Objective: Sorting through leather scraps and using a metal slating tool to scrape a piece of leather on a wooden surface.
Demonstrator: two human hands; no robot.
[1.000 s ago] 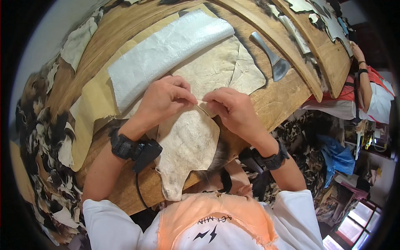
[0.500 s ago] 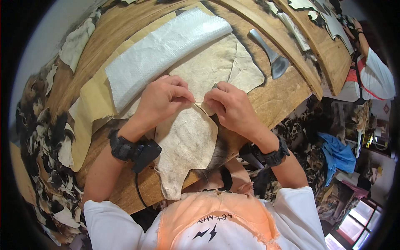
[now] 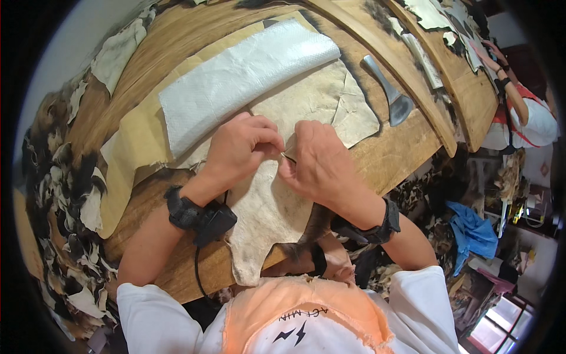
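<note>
A pale, skin-side-up fur pelt (image 3: pixel 268 212) hangs over the table's near edge, with dark fur showing along its right side. My left hand (image 3: pixel 244 144) is closed in a pinch on the pelt's upper edge. Close beside it, my right hand (image 3: pixel 321 165) is closed on the same edge, its fingertips curled down and partly hidden. A short dark gap shows between the fingertips; whether a needle or thread is there is too small to tell. Beyond my hands lies a larger pale hide (image 3: pixel 312 94), partly under a folded white woven plastic sheet (image 3: pixel 247 82).
Yellowish paper (image 3: pixel 132 141) lies under the sheet on the wooden table (image 3: pixel 418 144). A flared metal blade tool (image 3: pixel 392 97) rests right of the hide, beside long wooden strips (image 3: pixel 383 59). Fur scraps (image 3: pixel 65 224) pile at left. A co-worker (image 3: pixel 525 112) handles pieces at far right.
My right hand has rolled over, its back now turned more upward and its fingertips lower on the edge. My left hand has shifted slightly right and down, still pinching.
</note>
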